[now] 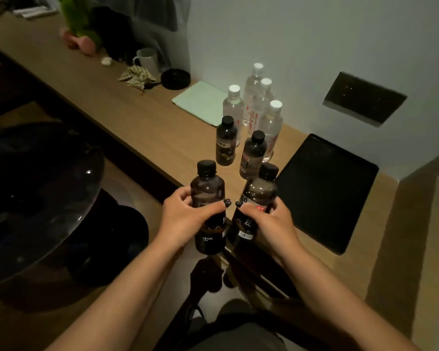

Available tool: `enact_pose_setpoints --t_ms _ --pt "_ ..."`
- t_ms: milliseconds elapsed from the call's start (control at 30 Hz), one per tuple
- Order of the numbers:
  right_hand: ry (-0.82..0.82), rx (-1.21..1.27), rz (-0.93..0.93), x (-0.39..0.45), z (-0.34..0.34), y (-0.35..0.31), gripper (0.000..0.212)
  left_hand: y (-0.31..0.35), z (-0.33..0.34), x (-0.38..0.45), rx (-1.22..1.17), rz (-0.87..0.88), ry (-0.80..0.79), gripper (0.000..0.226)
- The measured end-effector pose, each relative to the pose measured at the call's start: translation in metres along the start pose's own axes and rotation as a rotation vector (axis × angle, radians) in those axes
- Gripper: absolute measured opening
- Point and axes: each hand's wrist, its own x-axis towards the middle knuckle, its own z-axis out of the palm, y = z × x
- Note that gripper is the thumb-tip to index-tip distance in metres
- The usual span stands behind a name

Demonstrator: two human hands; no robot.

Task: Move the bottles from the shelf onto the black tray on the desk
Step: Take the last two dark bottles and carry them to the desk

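On left bottle (pixel 208 198): "420ML"

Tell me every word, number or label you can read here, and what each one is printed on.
"420ML": small white print low on the dark bottle gripped by the left hand.
"0": white character on the dark bottle gripped by the right hand; its red tag and barcode are too small to read.
Labels on the two standing dark bottles and red print on the clear bottles: blurred, unreadable.

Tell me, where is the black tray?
The black tray lies flat on the desk at the right of the head view, by the wall, just right of the standing bottles.
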Motion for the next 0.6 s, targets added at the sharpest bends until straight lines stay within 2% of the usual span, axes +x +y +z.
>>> enact_pose_setpoints --t_ms 233,433,600 --pt "0.137 -0.094 -0.066 0.060 0.016 -0.002 0.060 0.017 0.000 0.088 0.172 0.067 -0.103 0.058" --pt "0.220 -0.146 -0.016 0.116 0.025 0.003 0.050 0.012 0.015 0.158 0.268 0.061 -0.179 0.062" --pt "0.178 -0.316 0.010 0.147 0.032 0.005 0.030 0.006 0.022 0.191 0.274 0.035 -0.235 0.058"
